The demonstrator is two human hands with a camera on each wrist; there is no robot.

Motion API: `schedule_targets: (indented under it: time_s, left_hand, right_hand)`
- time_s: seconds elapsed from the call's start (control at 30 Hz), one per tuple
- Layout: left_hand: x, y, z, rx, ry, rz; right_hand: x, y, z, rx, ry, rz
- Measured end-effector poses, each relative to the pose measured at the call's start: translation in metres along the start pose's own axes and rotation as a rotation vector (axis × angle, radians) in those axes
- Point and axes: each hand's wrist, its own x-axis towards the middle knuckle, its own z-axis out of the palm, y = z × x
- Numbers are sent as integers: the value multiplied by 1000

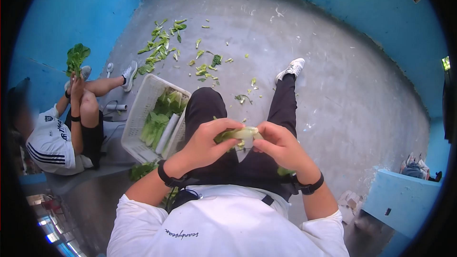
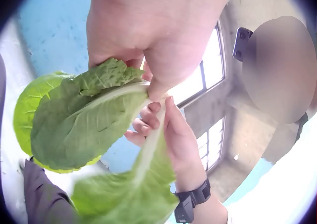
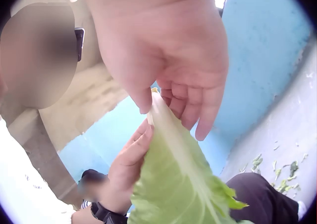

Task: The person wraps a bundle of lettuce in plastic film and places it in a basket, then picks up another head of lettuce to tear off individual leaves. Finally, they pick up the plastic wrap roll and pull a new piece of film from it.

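Over the person's lap, the left hand (image 1: pixel 209 138) grips a head of leafy greens (image 2: pixel 84 120) by its pale stems. The broad leaves spread out below that hand in the left wrist view. The right hand (image 1: pixel 283 147) pinches the white stem end of a single leaf (image 3: pixel 173 159) between thumb and fingers. This leaf hangs down with its green blade below the stem. Both hands are close together, fingertips meeting around the pale stem ends. The fingers' undersides are partly hidden.
A white plastic basket (image 1: pixel 135 133) with greens stands at the left knee. Torn leaves (image 1: pixel 159 47) lie scattered on the grey floor (image 1: pixel 352 90). Another person (image 1: pixel 57 138) sits at the left, holding a green bunch (image 1: pixel 77 58). A blue ledge (image 1: pixel 404 200) is at the right.
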Motion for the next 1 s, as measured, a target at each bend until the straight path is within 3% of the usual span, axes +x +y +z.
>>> schedule_targets:
  time_s: [0.03, 0.23, 0.33, 0.43, 0.53, 0.73, 0.9, 1.0]
  left_hand:
    - [-1, -1, -1, -4, 7, 5]
    - [-5, 0, -2, 49, 40, 28]
    - [-6, 0, -3, 40, 0, 58]
    - [-9, 0, -8, -54, -125, -1]
    - [-15, 3, -20, -279, -144, -139]
    - [-16, -13, -13, -709, -210, -138]
    - [-21, -12, -20, -784, -51, -242]
    - [-29, -16, -30, -842, 78, -279]
  right_hand:
    - [0, 0, -1, 52, -9, 41]
    - [-1, -22, 0, -329, -6, -9]
    - [-7, -28, -2, -508, 4, -119]
    - [-15, -30, -10, -529, 7, -112]
    - [-22, -21, -30, -450, 126, -162]
    - [-26, -31, -25, -558, 261, -155]
    - [-39, -19, -33, -574, 345, -257]
    - [-55, -14, -45, -419, 466, -102]
